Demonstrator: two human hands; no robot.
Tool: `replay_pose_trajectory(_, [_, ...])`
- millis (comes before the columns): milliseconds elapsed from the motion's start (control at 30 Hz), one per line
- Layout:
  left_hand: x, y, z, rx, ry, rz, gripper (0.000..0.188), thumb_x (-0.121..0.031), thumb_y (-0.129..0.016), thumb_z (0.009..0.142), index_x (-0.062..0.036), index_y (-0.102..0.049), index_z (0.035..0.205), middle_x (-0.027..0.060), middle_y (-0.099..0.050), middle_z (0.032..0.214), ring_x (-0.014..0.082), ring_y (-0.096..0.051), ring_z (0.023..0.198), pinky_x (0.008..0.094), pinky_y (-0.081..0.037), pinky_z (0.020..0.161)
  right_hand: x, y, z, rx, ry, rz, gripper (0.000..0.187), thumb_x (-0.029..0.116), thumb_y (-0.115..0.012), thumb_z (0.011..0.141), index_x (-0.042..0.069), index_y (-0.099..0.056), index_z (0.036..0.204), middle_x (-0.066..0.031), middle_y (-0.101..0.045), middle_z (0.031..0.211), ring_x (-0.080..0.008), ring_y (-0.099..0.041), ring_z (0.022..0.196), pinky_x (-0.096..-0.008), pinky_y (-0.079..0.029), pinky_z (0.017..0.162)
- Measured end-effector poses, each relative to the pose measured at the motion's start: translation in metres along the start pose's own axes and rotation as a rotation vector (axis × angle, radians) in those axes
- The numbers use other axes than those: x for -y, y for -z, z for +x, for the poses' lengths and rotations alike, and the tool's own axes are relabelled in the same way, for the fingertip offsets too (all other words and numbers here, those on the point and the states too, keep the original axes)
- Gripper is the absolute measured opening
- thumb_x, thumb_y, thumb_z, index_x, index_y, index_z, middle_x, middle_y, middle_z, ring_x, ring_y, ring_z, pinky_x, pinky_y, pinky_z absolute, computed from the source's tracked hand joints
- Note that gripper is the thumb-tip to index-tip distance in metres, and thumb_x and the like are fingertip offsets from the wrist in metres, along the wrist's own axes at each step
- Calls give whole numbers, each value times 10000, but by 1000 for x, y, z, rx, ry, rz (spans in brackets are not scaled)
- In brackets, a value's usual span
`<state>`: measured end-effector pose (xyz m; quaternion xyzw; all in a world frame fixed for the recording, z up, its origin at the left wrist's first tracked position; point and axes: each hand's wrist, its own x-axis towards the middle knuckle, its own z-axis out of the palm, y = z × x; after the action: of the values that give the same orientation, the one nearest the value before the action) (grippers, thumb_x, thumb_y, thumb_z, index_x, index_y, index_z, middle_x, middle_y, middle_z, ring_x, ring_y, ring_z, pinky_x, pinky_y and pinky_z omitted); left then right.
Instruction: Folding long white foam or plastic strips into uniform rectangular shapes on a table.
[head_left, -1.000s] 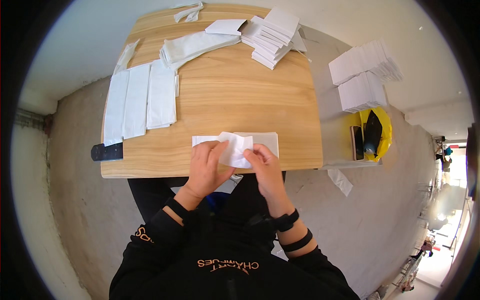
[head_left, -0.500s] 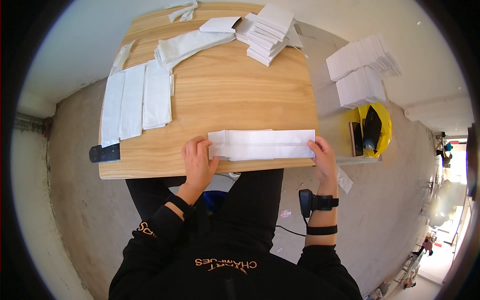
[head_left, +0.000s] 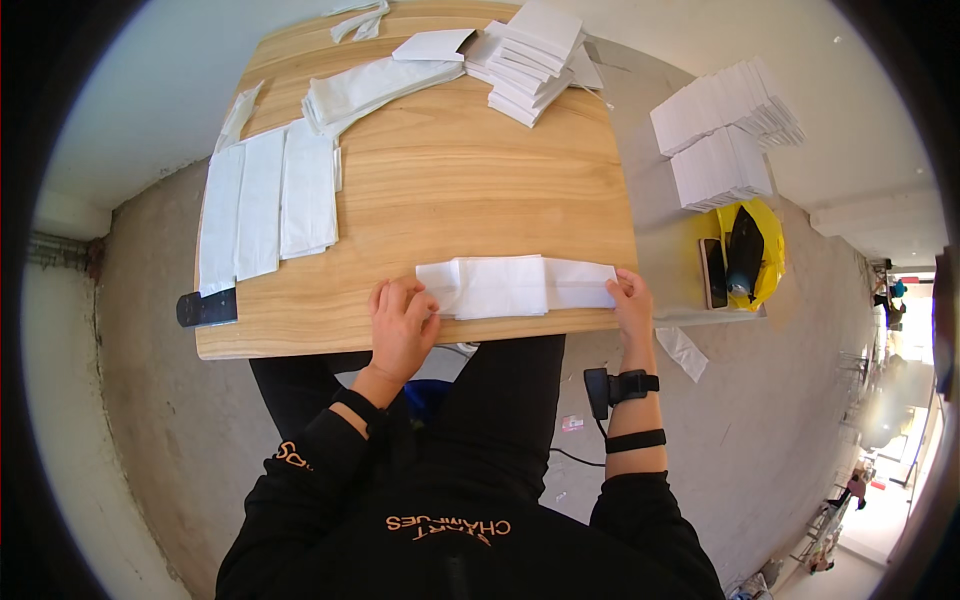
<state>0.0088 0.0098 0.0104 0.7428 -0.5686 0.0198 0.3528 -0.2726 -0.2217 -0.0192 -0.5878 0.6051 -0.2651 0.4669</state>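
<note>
A long flat white strip (head_left: 582, 284) lies along the near edge of the table, with a wider white folded piece (head_left: 500, 287) at its middle. The strip looks like thin paper or film; I cannot tell which. At its left end, my left hand (head_left: 404, 320) has its fingers bent around and on the corner, thumb near the front edge. Between thumb and fingers, my right hand (head_left: 630, 305) pinches the strip's right end. How the strip and the middle piece overlap underneath is hidden.
Flat white strips (head_left: 260, 205) lie in rows at the table's left, beside a dark phone (head_left: 208, 307). More strips (head_left: 375, 88) and a pile of white flat boxes (head_left: 530, 65) lie at the far side. Right of the wooden table (head_left: 470, 190) stand white stacks (head_left: 715, 160) and a yellow bag (head_left: 770, 255).
My right hand has moved slightly left with the strip's right end. The wider middle piece now shows on top, where the strip lay before. My left hand has stayed nearly in place.
</note>
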Motion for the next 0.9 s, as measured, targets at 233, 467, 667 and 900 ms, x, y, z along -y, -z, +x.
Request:
replay_pose_trajectory(233, [2, -1, -4, 27, 10, -12, 187, -78, -690, 686, -104, -581, 835, 93, -528, 1013, 293, -510, 985, 475, -318, 994, -4, -3, 4, -48, 10, -65, 386, 164, -706, 808, 40, -586, 1154, -47, -644, 875, -118, -575, 756, -270, -436, 609])
replay_pose_trajectory(467, [6, -2, -6, 22, 35, -11, 176, -76, -689, 687, -101, -580, 824, 89, -536, 999, 289, -510, 977, 465, -321, 987, 44, -21, -25, -531, 809, -691, 297, 124, -670, 787, 4, -597, 1049, -131, -600, 873, -282, -590, 803, -377, -477, 736])
replay_pose_trajectory(667, [5, -2, -5, 21, 40, -15, 187, -66, -689, 676, -105, -580, 823, 79, -537, 980, 285, -511, 960, 445, -330, 968, 105, -92, -84, 270, 620, -176, 157, 54, -615, 816, 69, -627, 972, -98, -574, 912, -242, -606, 774, -345, -484, 681])
replay_pose_trajectory(900, [1, -3, -2, 15, 46, -23, 189, -65, -690, 673, -101, -582, 823, 87, -551, 970, 288, -511, 968, 431, -339, 944, 90, -132, -87, 388, 582, -325, 217, 50, -631, 809, 104, -622, 1019, -64, -549, 884, -193, -620, 765, -313, -490, 667])
